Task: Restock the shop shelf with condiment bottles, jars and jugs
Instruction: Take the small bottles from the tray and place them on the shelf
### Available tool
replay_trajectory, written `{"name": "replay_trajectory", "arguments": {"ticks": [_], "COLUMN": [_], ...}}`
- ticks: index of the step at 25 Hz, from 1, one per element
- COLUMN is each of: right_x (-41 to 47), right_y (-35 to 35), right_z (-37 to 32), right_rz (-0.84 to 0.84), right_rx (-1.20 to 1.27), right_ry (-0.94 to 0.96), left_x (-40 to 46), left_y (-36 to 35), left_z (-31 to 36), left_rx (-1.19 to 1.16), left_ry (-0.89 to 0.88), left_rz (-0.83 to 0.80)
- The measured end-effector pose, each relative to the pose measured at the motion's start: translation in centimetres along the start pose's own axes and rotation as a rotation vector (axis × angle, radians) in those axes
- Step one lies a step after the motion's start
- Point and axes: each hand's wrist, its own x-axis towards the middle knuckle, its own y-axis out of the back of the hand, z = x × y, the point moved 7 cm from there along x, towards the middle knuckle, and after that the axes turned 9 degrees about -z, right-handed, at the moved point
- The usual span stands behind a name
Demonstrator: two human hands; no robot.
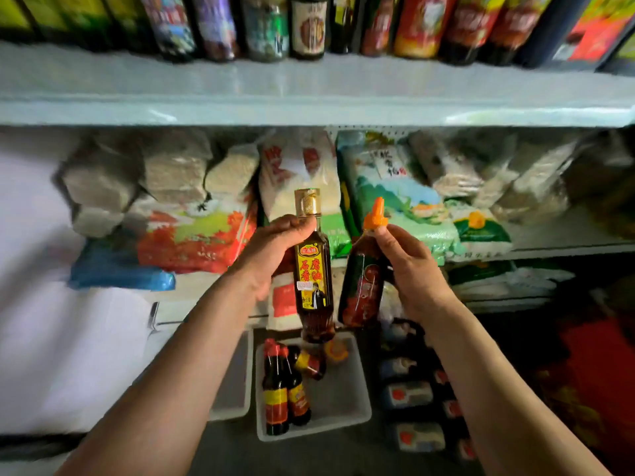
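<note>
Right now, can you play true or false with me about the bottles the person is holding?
1. The left hand holds a gold-capped bottle with a yellow label. True.
2. The right hand is empty. False: it pinches the neck of an orange-capped bottle.
3. The white bin below has bottles in it. True.
4. The top shelf has no bottles on it. False: a row of bottles stands there.
5. Both held bottles lie in the bin. False: they hang in the air above it.
</note>
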Motion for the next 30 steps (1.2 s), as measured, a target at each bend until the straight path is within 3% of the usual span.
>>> {"name": "replay_trajectory", "arguments": {"ticks": [7, 14, 18, 23, 30], "right_x": [0.4, 6.9, 12.5, 20.0, 27.8], "right_y": [-1.7, 0.4, 3.1, 6.0, 7.3], "right_z": [-14.5, -22.0, -26.0, -27.6, -26.6], "right_rz": [0.056, 0.016, -0.012, -0.054, -0.073], "right_rx": [-0.049, -0.165, -0.189, -0.276, -0.298], "right_ry": [0.269, 0.449, 0.485, 0.447, 0.437], "left_x": [-3.0, 1.7, 7.7, 14.2, 20.5], "left_y": [0.4, 0.3, -0.9, -2.9, -2.2], "left_z": [16.0, 23.7, 27.2, 30.0, 31.7], "left_rx": [0.072, 0.087, 0.088, 0.007, 0.191], "left_ry": [-0.260, -0.454, -0.450, -0.454, -0.481], "left_rz": [0.004, 0.148, 0.198, 0.290, 0.405]}}
